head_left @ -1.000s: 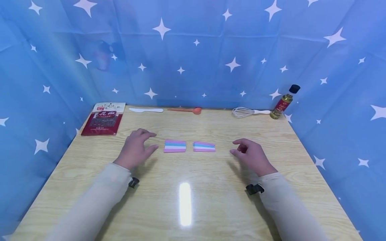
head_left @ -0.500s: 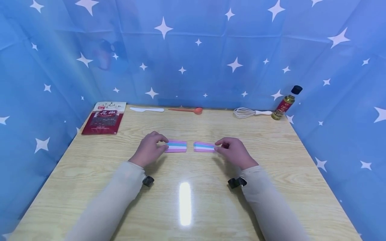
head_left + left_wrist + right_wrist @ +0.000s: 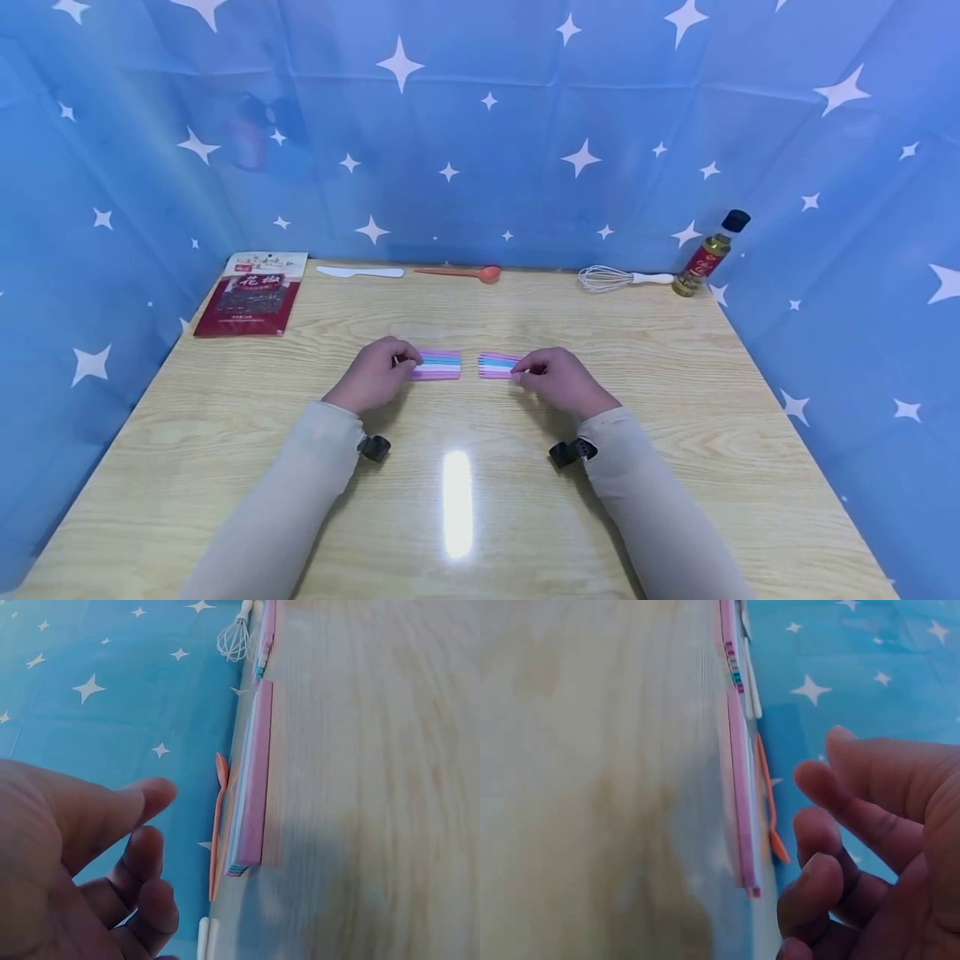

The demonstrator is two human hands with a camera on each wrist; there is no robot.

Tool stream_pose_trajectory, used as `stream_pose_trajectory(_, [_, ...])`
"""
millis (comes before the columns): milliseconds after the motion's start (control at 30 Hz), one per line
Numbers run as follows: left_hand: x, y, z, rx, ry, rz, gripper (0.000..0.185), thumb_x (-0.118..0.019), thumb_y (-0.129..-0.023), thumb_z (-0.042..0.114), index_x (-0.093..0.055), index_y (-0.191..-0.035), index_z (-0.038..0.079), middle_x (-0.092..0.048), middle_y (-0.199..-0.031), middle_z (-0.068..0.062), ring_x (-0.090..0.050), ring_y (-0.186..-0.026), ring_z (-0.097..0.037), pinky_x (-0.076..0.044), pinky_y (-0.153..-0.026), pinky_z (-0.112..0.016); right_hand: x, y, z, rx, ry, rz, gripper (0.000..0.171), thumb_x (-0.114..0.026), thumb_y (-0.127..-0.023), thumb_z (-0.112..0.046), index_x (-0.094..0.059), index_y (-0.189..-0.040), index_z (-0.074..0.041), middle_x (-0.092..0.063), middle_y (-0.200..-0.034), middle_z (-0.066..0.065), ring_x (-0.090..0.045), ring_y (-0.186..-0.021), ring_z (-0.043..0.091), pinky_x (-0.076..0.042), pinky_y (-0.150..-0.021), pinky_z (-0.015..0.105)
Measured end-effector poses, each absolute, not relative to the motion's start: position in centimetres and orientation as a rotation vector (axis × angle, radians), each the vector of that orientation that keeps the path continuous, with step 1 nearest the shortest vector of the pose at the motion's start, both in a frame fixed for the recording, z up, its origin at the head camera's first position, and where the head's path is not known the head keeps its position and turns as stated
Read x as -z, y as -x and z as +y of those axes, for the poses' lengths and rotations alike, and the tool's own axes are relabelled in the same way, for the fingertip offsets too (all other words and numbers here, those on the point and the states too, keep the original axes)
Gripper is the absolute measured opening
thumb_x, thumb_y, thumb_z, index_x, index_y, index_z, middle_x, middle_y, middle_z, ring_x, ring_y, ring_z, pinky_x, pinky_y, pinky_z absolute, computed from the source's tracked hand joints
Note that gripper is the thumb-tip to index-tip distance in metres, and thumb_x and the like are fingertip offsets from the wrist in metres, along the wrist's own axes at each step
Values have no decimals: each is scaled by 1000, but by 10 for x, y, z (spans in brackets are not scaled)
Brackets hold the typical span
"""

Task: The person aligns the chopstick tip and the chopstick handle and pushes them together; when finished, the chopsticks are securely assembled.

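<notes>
Striped stack [image 3: 495,366] partly behind right grip [image 3: 561,382]

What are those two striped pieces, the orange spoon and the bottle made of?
Striped pieces: perhaps plastic or foam; surfaces look smooth, matte, straight-edged. Orange spoon: probably plastic, smooth, one uniform colour. Bottle: probably glass, perhaps plastic, transparent, with yellowish contents showing through.

Two striped bundles [image 3: 441,365], two hands [image 3: 372,375]
</notes>
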State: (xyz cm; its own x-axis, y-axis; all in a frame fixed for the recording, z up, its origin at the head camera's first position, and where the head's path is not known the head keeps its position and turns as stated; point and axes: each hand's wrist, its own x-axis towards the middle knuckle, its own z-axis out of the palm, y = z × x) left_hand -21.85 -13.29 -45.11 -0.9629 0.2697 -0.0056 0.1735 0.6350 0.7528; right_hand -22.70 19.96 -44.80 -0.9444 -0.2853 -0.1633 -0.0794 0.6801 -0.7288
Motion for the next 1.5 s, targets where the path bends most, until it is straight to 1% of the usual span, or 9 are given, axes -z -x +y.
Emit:
stream_pose_trajectory(167, [457,220,-130,-1164,-387,2732,14,-63,-106,16,-77,-105,13,-68,-113,-7,-58,-95,-23,-48,-88,-42,453,227,202,1082,329,2598,16,-74,-100,-27,-80,-112,-19,-69,-101,3,-56,-83,21,-48,-72,35])
stream_pose_trajectory(300, [459,221,-128,-1106,-417,2742,14,-65,-106,19,-77,-105,14,-68,-109,-6,-59,-97,-23,-49,-91,-44,454,226,204,1055,333,2579,20,-75,-99,-25,-79,-118,-20,-66,-100,4,-53,-83,22,-45,-70,34])
stream_pose_trajectory(467, [459,219,-130,-1064,-376,2751,15,-63,-106,17,-78,-107,15,-68,-110,-5,-60,-100,-23,-49,-94,-45,454,226,202,1045,386,2551,26,-74,-100,-25,-77,-124,-17,-62,-96,5,-50,-81,21,-42,-70,33])
stream_pose_trajectory(667, [459,218,-129,-1035,-375,2735,16,-63,-106,17,-78,-108,14,-68,-106,-3,-60,-96,-22,-49,-90,-42,455,226,202,1047,428,2528,28,-73,-101,-23,-75,-128,-15,-60,-93,4,-49,-82,20,-42,-71,33])
stream_pose_trajectory(767, [460,218,-129,-1016,-383,2738,16,-63,-106,17,-78,-108,14,-68,-103,-2,-60,-94,-20,-49,-88,-42,455,226,202,1042,428,2517,28,-73,-101,-24,-75,-128,-16,-59,-94,4,-50,-82,20,-42,-72,34])
stream_pose_trajectory(1033, [461,220,-131,-985,-396,2766,17,-62,-106,17,-78,-108,14,-70,-106,-3,-63,-97,-20,-50,-93,-45,456,226,201,1042,421,2523,28,-74,-100,-24,-76,-127,-18,-59,-91,4,-51,-81,22,-43,-71,35])
stream_pose_trajectory(1300, [460,219,-133,-968,-379,2781,13,-65,-104,17,-78,-105,15,-70,-107,-2,-63,-99,-21,-49,-94,-46,457,228,201,1036,407,2525,27,-73,-101,-24,-75,-127,-16,-64,-103,6,-54,-84,22,-46,-73,35])
stream_pose_trajectory(1400, [460,220,-133,-963,-382,2792,11,-68,-103,18,-78,-103,16,-69,-103,-1,-62,-94,-19,-48,-91,-45,457,228,201,1040,405,2539,25,-74,-100,-24,-76,-124,-17,-66,-107,5,-55,-88,22,-46,-75,35])
stream_pose_trajectory(1500, [460,220,-133,-936,-388,2798,7,-71,-100,18,-77,-99,17,-67,-95,0,-60,-87,-18,-47,-88,-44,458,227,201,1047,405,2549,21,-73,-101,-21,-76,-120,-15,-66,-105,5,-54,-88,21,-46,-75,35])
